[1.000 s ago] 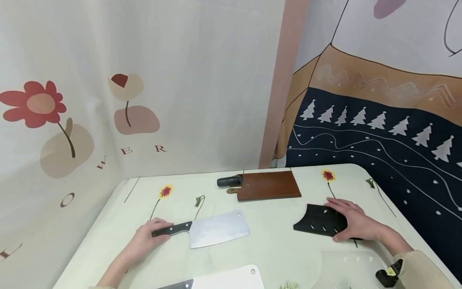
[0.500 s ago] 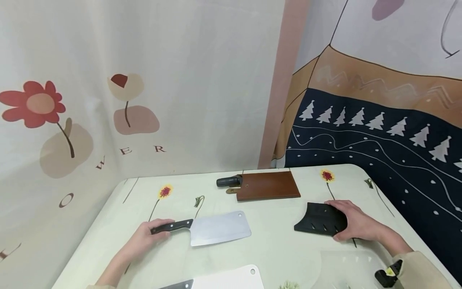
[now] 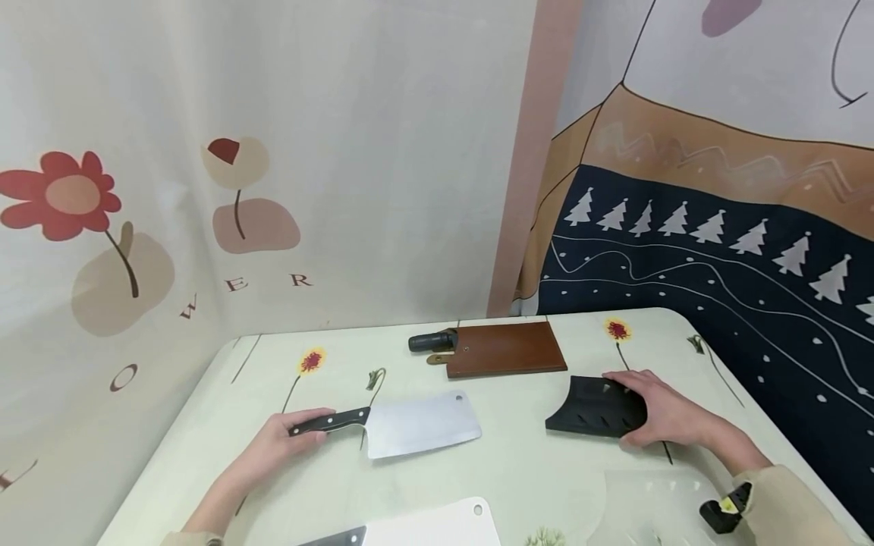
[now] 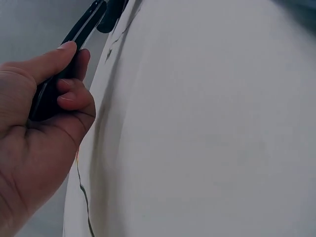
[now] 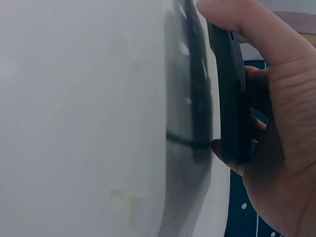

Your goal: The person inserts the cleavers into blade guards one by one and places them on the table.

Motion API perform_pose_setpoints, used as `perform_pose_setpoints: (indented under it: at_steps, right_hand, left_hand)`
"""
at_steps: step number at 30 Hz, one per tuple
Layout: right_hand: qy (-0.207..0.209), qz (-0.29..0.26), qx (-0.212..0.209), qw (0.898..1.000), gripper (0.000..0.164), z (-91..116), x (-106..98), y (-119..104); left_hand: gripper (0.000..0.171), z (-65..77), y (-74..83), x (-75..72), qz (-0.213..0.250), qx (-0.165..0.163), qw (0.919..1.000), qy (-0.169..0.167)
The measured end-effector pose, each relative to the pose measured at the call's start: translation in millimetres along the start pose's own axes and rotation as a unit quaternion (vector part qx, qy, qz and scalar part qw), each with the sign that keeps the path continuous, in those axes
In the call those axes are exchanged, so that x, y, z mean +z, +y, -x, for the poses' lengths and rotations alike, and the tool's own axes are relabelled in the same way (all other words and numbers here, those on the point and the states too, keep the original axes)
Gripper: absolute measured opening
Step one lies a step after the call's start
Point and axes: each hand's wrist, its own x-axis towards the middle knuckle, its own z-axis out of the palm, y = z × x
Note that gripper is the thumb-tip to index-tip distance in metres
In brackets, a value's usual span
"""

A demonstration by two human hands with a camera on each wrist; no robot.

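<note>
My left hand [image 3: 273, 444] grips the black riveted handle of a cleaver [image 3: 422, 425], whose broad blade points right. Thumb and curled fingers close round that handle [image 4: 85, 30] in the left wrist view. On the right side of the table, my right hand [image 3: 672, 409] holds a black blade sheath [image 3: 592, 408] with small slots by its right end. The right wrist view shows the sheath [image 5: 232, 98] edge-on between thumb and fingers, with a gap between it and the tabletop. Blade and sheath are apart, the blade's tip end facing the sheath.
A brown leather-like sheath [image 3: 512, 350] with a black handle [image 3: 432, 343] beside it lies at the table's back. A second cleaver-like shape [image 3: 437, 525] is cut off at the bottom. A clear object [image 3: 655, 500] stands front right, with a black-and-yellow item [image 3: 725, 512] by the right sleeve.
The cleaver has shifted slightly right and its blade has risen a little. The black sheath has moved slightly left and up, so the two are nearer each other.
</note>
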Motion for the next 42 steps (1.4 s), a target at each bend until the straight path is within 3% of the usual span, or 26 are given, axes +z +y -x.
perform_pose_setpoints:
  at_steps: [6, 10, 17, 21, 27, 42]
  right_hand:
    - [-0.005, -0.001, -0.002, 1.000, 0.100, -7.2, -0.8, -6.7]
    - [-0.002, -0.001, -0.006, 1.000, 0.099, -11.9, -2.1, -11.4]
    - [0.001, 0.009, -0.024, 1.000, 0.098, -18.6, -3.4, -22.5]
    - [0.002, 0.002, -0.037, 0.999, 0.096, -21.5, -3.2, -28.6]
    - [-0.005, -0.007, -0.049, 0.999, 0.096, -26.2, -0.8, -35.4]
    - [-0.012, -0.025, -0.070, 0.997, 0.095, -29.2, 2.1, -47.8]
  left_hand:
    - [0.047, -7.7, 5.0, 0.7, 0.048, -0.012, 0.9988, 0.001]
    - [0.048, -13.6, 10.3, 4.0, 0.067, -0.002, 0.9977, 0.001]
    - [0.050, -21.9, 21.2, 17.8, 0.110, 0.006, 0.9938, -0.007]
    - [0.050, -26.8, 31.7, 24.8, 0.112, -0.008, 0.9937, -0.004]
    - [0.048, -33.8, 42.5, 34.3, 0.113, -0.005, 0.9936, -0.009]
    - [0.046, -43.7, 51.9, 48.3, 0.110, -0.015, 0.9937, 0.010]
